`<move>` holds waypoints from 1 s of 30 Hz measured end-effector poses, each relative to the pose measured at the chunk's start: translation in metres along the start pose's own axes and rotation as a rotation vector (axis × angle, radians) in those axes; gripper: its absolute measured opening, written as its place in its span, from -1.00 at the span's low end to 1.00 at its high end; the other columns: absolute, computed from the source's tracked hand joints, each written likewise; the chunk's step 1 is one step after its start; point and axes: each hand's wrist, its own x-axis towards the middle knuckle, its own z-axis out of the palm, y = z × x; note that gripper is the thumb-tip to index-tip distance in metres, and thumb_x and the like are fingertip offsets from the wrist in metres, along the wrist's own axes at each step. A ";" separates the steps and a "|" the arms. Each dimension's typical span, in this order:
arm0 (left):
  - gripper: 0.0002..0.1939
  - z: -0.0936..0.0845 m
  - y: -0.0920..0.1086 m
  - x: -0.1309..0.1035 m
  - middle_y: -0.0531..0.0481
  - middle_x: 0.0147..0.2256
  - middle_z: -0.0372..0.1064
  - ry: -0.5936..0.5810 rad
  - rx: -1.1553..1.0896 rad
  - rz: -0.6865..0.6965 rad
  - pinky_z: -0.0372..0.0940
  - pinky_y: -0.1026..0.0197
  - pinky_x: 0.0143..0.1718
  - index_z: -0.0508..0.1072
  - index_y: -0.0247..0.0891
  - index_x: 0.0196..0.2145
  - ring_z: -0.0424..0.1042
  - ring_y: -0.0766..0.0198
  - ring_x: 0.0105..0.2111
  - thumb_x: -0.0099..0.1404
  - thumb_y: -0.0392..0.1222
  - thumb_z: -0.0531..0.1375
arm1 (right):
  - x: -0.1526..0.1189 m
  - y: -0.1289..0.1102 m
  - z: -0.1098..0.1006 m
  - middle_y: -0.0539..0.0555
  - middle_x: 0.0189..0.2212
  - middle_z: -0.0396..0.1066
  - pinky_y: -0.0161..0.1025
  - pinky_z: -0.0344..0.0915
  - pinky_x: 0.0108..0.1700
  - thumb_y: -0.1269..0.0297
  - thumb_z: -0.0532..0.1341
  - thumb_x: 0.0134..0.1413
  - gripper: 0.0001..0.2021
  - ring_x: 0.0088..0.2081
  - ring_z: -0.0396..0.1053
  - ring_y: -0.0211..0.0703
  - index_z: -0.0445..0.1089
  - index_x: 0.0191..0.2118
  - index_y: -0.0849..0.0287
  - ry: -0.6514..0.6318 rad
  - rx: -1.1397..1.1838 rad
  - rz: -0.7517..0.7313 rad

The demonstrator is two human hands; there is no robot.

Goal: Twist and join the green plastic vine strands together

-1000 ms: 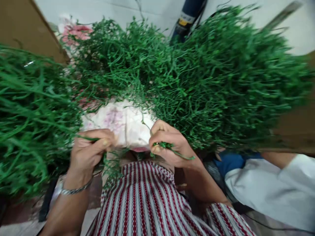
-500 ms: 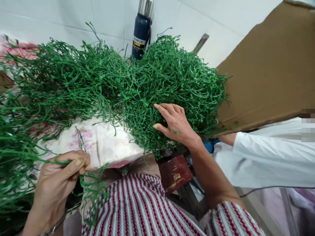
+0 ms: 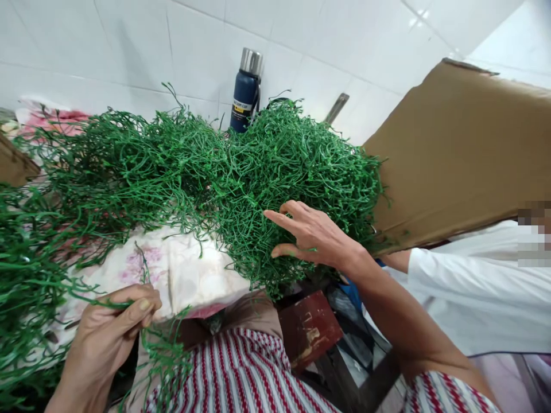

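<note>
Thin green plastic-looking stems lie in a large tangled pile across the middle and left. My left hand, at the lower left, is pinched on a few green stems that stick out above and hang below its fingers. Over the front right part of the pile is my right hand, its fingers apart and thumb spread, with nothing held in it. Whether its fingertips touch the stems is hard to tell. Below the pile lies a pale floral cloth.
A dark blue vacuum bottle stands behind the pile by the tiled wall. At the right is a big cardboard sheet or box, with a person's white sleeve below it. A red-brown wooden piece sits low in the middle.
The view has tilted up, so most things appear lower. My right hand has spread its index finger and thumb further over the pile. My left hand keeps its pinch on the stems.
</note>
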 end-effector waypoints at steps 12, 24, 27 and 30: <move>-0.87 0.002 -0.014 0.000 0.05 -0.64 0.28 -0.012 -0.088 -0.001 0.09 0.37 -0.59 0.43 -0.29 -0.60 0.28 0.36 -0.54 0.02 -0.25 0.29 | 0.045 0.001 0.034 0.10 -0.29 0.29 -0.33 -0.01 -0.47 -0.13 -0.05 0.15 -0.50 -0.33 0.26 -0.23 0.32 -0.12 0.21 0.190 -0.012 0.221; -0.91 0.015 -0.006 -0.007 0.03 -0.57 0.39 0.038 -0.070 -0.048 0.16 0.39 -0.57 0.49 -0.29 -0.55 0.28 0.41 -0.57 -0.04 -0.24 0.33 | 0.037 0.014 -0.006 0.13 -0.17 0.32 -0.29 0.22 -0.24 0.01 0.25 -0.04 -0.37 -0.27 0.33 -0.19 0.18 0.12 0.22 -0.183 0.321 -0.016; -0.91 0.015 -0.007 -0.005 0.03 -0.60 0.36 0.038 -0.062 -0.007 0.14 0.40 -0.60 0.48 -0.31 -0.57 0.29 0.40 -0.57 -0.04 -0.25 0.32 | 0.030 0.021 -0.019 0.09 -0.10 0.31 -0.26 0.25 -0.23 0.01 0.26 -0.07 -0.36 -0.27 0.34 -0.21 0.17 0.13 0.11 -0.172 0.362 -0.074; -0.90 0.016 -0.004 -0.002 0.04 -0.64 0.34 0.072 -0.083 0.046 0.05 0.43 -0.68 0.48 -0.30 -0.56 0.25 0.44 -0.62 -0.02 -0.24 0.32 | 0.026 0.023 -0.031 0.05 -0.14 0.34 -0.23 0.25 -0.21 -0.05 0.19 -0.03 -0.48 -0.23 0.34 -0.20 0.29 0.02 0.11 -0.052 0.344 -0.089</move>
